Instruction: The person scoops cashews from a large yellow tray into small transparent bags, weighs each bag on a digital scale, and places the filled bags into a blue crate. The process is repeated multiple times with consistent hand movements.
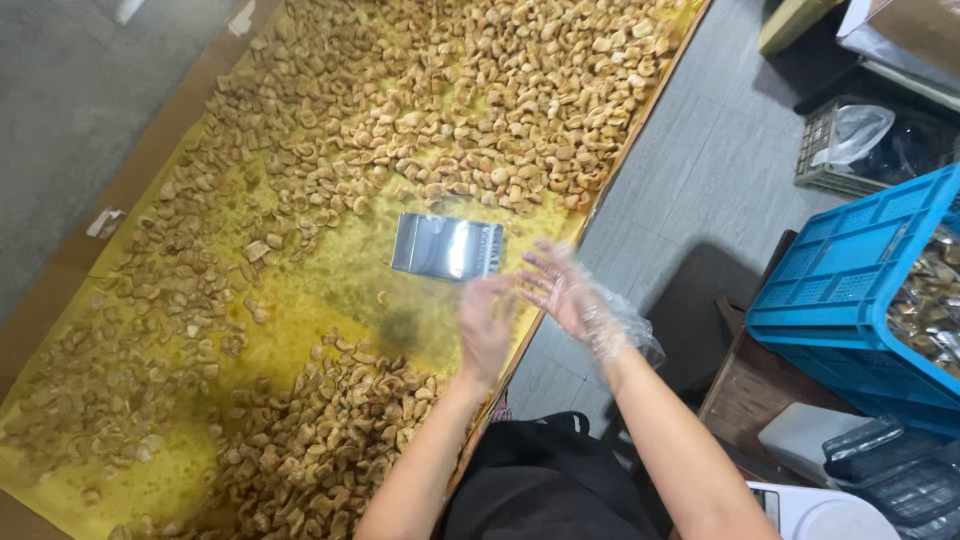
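The left hand [487,325] is bare and blurred, fingers raised and loosely spread, holding nothing. The right hand [570,295], in a clear plastic glove, is just beside it with fingers spread, also holding nothing; the two are close but not pressed together. Just beyond the fingertips of both, a flat silver pouch [447,246], rectangular and shiny, sits apart from the hands over a bare yellow patch of the tray [340,290]; whether it rests on the tray or is in the air cannot be told. Fried snack pieces [480,90] lie thick beyond the pouch and in a second heap to the left of the left forearm. Right of the right hand, past grey floor, stands a blue crate [850,270] with shiny packets inside. Beyond the crate sits a dark basket [830,165] with a clear bag in it. Near the right elbow lie clear lidded boxes [895,480] and a white scale [830,518].
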